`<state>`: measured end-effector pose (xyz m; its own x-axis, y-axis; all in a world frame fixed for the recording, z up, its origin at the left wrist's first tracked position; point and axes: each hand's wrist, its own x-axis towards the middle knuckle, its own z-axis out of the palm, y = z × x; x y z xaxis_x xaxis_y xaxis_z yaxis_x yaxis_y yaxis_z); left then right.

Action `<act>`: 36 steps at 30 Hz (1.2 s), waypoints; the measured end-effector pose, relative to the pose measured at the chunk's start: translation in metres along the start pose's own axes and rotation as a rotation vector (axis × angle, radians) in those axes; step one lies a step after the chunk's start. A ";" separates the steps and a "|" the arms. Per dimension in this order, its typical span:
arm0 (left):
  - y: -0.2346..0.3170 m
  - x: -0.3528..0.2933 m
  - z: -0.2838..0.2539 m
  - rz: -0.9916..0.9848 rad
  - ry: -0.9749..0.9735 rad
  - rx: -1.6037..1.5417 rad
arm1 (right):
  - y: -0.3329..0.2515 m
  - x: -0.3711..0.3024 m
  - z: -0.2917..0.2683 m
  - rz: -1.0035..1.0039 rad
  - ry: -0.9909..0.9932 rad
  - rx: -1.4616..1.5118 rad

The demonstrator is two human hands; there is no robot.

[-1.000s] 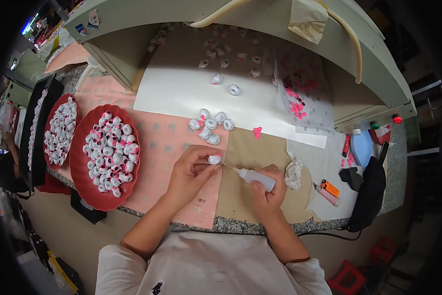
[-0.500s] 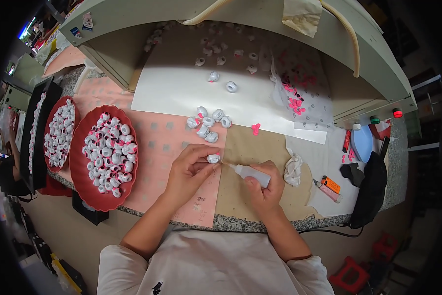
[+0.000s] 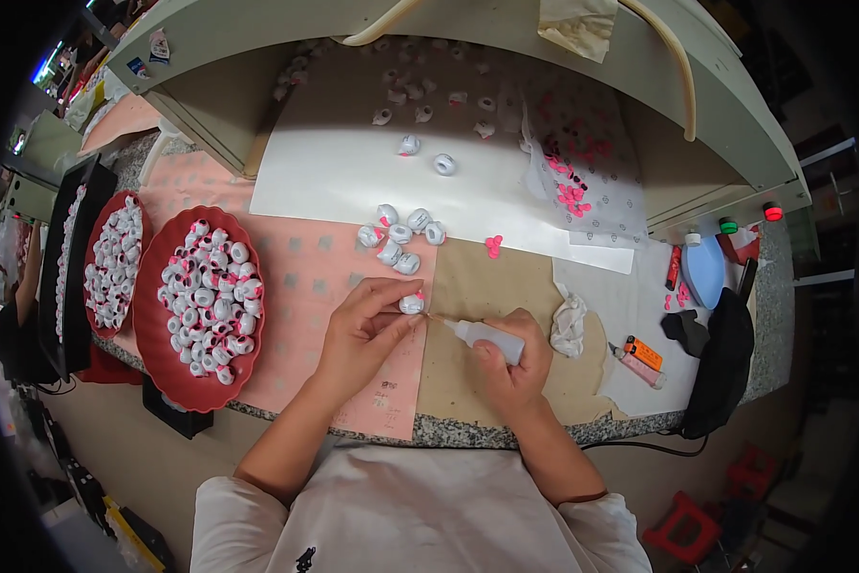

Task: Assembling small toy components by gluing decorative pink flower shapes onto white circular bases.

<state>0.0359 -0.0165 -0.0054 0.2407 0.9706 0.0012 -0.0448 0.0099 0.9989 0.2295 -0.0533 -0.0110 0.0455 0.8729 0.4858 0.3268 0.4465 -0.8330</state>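
Between the thumb and fingers of my left hand (image 3: 367,329) is a small white rounded piece (image 3: 411,304) with a pink spot. My right hand (image 3: 517,368) grips a translucent squeeze bottle (image 3: 491,341), its thin nozzle pointing left, close to the piece; whether the tip touches cannot be made out. Beyond my left hand lies a loose cluster of similar white pieces (image 3: 401,233) on pink paper. A few small bright pink bits (image 3: 493,246) lie on the brown paper (image 3: 467,286) ahead of the bottle.
A red scalloped tray (image 3: 148,353) full of white-and-pink pieces stands at left, beside another red tray (image 3: 105,329). A grey hood (image 3: 506,33) arches over the far work area. At right lie crumpled tissue (image 3: 569,327), an orange lighter (image 3: 643,352), a blue dish (image 3: 704,272) and black cloth (image 3: 721,353).
The pink spot on the held piece shows more now, so it seems slightly turned. Both hands keep nearly the same place; the whole view has shifted a little.
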 end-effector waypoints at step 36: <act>-0.008 0.001 0.008 -0.087 -0.001 -0.125 | 0.003 0.002 -0.011 0.037 0.003 0.005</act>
<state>0.0445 -0.0177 -0.0134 0.2499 0.9645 -0.0850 -0.1441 0.1239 0.9818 0.2410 -0.0526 -0.0094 0.0602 0.8884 0.4551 0.3198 0.4148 -0.8519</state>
